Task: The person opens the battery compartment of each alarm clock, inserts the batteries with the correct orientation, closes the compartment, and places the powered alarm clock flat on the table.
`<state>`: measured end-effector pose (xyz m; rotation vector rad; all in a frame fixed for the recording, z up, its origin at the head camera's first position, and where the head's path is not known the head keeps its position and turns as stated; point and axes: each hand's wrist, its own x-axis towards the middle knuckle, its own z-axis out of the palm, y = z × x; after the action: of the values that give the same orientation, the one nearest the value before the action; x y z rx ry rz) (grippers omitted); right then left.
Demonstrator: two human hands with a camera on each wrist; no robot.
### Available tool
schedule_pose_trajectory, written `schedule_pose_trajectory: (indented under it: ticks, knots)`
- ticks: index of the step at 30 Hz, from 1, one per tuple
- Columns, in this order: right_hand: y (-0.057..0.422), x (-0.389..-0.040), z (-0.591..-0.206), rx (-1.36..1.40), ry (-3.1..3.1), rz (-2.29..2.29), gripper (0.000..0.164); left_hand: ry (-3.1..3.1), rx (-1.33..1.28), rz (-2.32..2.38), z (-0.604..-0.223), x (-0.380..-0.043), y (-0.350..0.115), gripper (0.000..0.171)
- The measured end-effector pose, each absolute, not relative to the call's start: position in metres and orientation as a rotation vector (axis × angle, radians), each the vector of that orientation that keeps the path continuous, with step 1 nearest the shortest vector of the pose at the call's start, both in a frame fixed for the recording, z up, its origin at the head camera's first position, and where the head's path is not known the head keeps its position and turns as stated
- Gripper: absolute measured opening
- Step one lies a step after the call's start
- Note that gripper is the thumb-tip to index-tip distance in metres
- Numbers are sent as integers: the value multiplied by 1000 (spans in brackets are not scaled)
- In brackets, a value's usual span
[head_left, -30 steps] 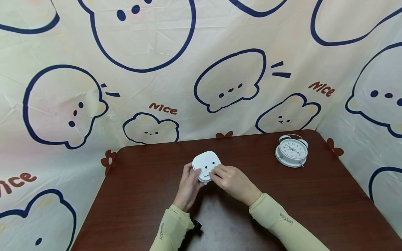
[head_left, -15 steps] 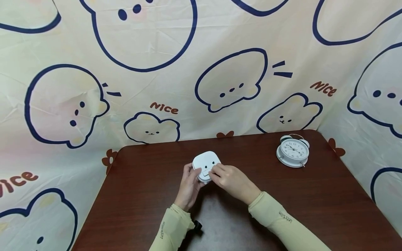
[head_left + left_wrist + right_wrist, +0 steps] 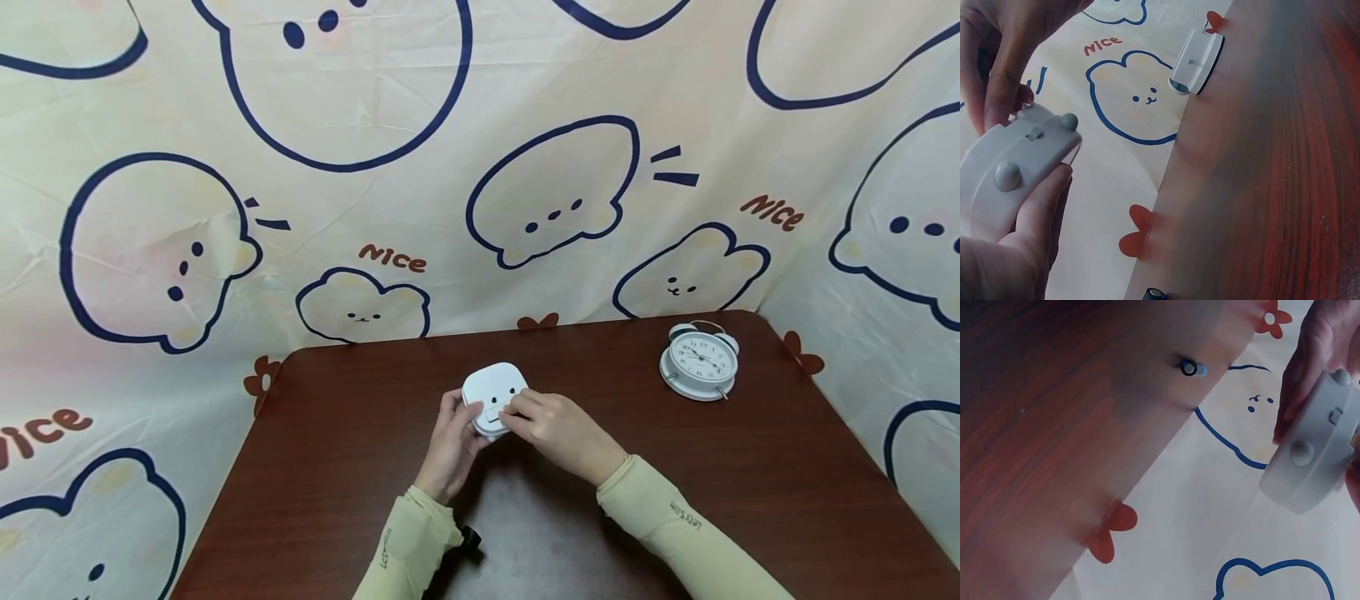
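Slight displacement only since the earlier head frame: the case (image 3: pixel 487 385), the left hand (image 3: pixel 447 450) and the right hand (image 3: pixel 566 437) sit marginally further right.

Head view: the case is white, with rounded corners and two dark dots on the side facing up. It is held tilted above the surface (image 3: pixel 360 425), towards the far middle. The left hand grips it by its left side, thumb over the face. The right hand is narrow — fingers bent and close together, tips at the lower right of the face, beside a small panel (image 3: pixel 492 413). Whether those tips pinch anything cannot be told. A white clock (image 3: pixel 699 360) stands well apart, near the far right corner. Behind hangs a printed cloth (image 3: pixel 375 200). Both sleeves (image 3: pixel 416 533) are pale yellow.

Left wrist view: the case shows edge-on, with two round knobs (image 3: pixel 1007 175) and a slot between them. The left hand supports it from below; bent fingers of the right hand reach it from above. A dark cylinder (image 3: pixel 1155 294) is cut off by the lower border.

Right wrist view: the left hand holds the case from the upper side; the right hand is mostly out of frame. A small cylinder — end towards the camera — shows on the surface, apart from the case.
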<state>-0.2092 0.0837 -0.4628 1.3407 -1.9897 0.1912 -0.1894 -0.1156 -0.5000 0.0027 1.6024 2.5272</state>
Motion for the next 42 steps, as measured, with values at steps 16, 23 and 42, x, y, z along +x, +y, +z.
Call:
schedule_pose_trajectory:
  ticks: [16,23,42]
  knots:
    - [91,-207,-460,1314,-2139,342,31,1615,62,2523,-500,-191,-116,38]
    - [92,-207,-456,1301,-2143,350,32,1579,63,2540,-498,-190,-113,35]
    - [93,-204,-458,1350,-2004,71,27,1599,33,2521,-495,-188,-111,35]
